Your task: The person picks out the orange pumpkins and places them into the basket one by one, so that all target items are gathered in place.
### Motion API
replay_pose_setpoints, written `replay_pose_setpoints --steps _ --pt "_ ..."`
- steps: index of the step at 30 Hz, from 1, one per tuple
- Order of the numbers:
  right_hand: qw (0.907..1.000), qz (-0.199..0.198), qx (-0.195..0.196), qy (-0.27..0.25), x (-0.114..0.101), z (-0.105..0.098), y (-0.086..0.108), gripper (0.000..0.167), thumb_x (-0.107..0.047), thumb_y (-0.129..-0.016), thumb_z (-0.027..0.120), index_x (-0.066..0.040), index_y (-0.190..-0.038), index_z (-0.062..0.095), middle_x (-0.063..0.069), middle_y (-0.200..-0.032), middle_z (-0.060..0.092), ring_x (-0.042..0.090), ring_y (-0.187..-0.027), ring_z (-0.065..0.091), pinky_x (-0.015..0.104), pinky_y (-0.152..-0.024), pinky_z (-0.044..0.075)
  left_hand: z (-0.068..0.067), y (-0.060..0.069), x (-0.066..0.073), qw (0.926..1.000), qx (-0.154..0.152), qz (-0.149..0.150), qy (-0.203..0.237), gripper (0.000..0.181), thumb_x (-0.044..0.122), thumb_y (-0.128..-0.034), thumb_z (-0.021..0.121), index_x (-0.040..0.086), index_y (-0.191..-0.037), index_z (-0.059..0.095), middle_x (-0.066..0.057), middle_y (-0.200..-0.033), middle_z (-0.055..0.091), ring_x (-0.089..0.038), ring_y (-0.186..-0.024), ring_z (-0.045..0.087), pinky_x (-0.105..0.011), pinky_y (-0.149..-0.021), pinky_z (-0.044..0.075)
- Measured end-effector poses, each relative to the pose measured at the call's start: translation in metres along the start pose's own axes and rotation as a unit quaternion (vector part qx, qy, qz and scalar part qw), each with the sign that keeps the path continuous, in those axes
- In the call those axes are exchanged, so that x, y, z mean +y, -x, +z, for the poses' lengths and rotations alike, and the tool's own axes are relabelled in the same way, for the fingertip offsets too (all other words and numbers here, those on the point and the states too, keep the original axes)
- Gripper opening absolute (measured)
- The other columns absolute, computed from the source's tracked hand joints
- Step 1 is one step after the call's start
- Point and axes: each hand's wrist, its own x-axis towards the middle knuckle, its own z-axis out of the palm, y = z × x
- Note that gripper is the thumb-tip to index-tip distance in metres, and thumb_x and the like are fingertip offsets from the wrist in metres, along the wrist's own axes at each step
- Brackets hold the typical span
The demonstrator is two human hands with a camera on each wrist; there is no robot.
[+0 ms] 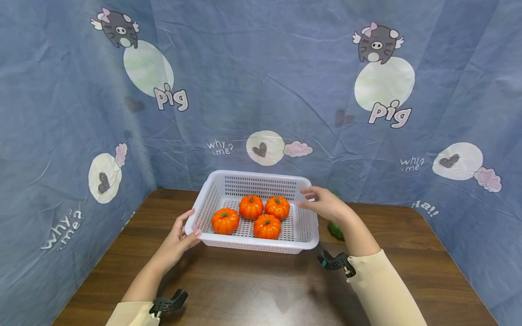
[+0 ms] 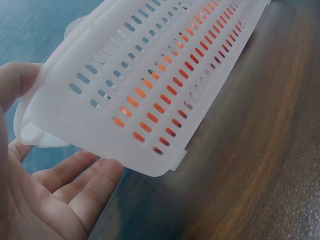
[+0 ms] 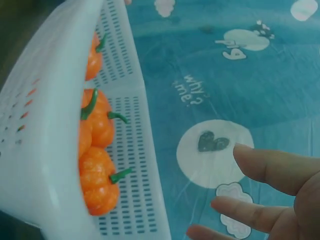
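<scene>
A white slotted plastic basket [image 1: 257, 243] holds several small orange pumpkins [image 1: 225, 221] with green stems. At the basket's near left corner my left hand [image 1: 175, 242] grips it, thumb on the rim; the left wrist view shows the fingers against the outer side. My right hand [image 1: 326, 206] hovers by the right rim, thumb and fingers spread and holding nothing. In the right wrist view these fingers [image 3: 265, 217] stand apart from the basket. Behind the right forearm a bumpy green object [image 1: 335, 230] is mostly hidden, its kind unclear.
The brown wooden table [image 1: 253, 290] reaches back to a blue cloth [image 1: 261, 90] printed with pigs and words, which also hangs on both sides. Black wrist mounts [image 1: 169, 302] sit on both forearms.
</scene>
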Motion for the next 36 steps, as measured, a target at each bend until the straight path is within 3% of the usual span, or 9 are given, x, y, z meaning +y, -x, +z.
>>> replay_pose_setpoints --steps 9,15,25,30,36 --pt "0.9988 -0.036 0.015 -0.030 0.010 -0.001 0.023 0.056 -0.028 -0.098 0.065 -0.002 -0.145 0.048 0.024 -0.146 0.046 0.044 -0.130 0.047 0.054 -0.101 0.046 -0.002 -0.001 0.001 0.9999 0.001 -0.008 -0.014 0.071 0.011 -0.1021 0.057 0.013 -0.157 0.011 -0.033 -0.152 0.030 -0.031 -0.125 0.051 -0.036 -0.098 0.050" --pt "0.9955 -0.070 0.032 -0.054 0.017 -0.001 0.035 0.055 -0.024 -0.098 0.066 0.003 -0.143 0.048 0.028 -0.142 0.048 0.046 -0.129 0.049 0.055 -0.101 0.046 -0.001 -0.002 0.001 0.9998 0.007 -0.011 -0.012 0.072 0.011 -0.1018 0.057 0.013 -0.157 0.011 -0.032 -0.152 0.031 -0.029 -0.123 0.052 -0.040 -0.099 0.049" --pt "0.9912 -0.090 0.096 -0.017 0.038 -0.002 0.054 0.049 -0.027 -0.097 0.068 -0.009 -0.141 0.054 0.017 -0.143 0.052 0.041 -0.130 0.050 0.059 -0.097 0.047 0.001 -0.002 -0.001 0.9998 0.016 -0.006 -0.004 0.072 0.010 -0.1014 0.058 0.014 -0.157 0.013 -0.033 -0.150 0.034 -0.022 -0.119 0.055 -0.033 -0.096 0.051" --pt "0.9839 -0.113 0.136 -0.026 0.049 -0.002 0.065 0.046 -0.027 -0.097 0.067 -0.006 -0.137 0.057 0.018 -0.141 0.054 0.040 -0.127 0.052 0.058 -0.100 0.046 0.002 -0.003 -0.001 0.9999 0.014 -0.002 -0.003 0.072 0.010 -0.1016 0.058 0.013 -0.157 0.012 -0.034 -0.148 0.034 -0.016 -0.117 0.057 -0.025 -0.093 0.051" --pt "0.9764 -0.122 0.178 -0.010 0.060 -0.001 0.077 0.039 -0.025 -0.098 0.066 -0.005 -0.132 0.060 0.017 -0.137 0.054 0.038 -0.123 0.054 0.053 -0.097 0.050 0.003 -0.003 0.001 0.9995 0.018 -0.008 -0.025 0.071 0.014 -0.1029 0.056 0.013 -0.158 0.011 -0.033 -0.151 0.032 -0.035 -0.126 0.050 -0.030 -0.097 0.050"
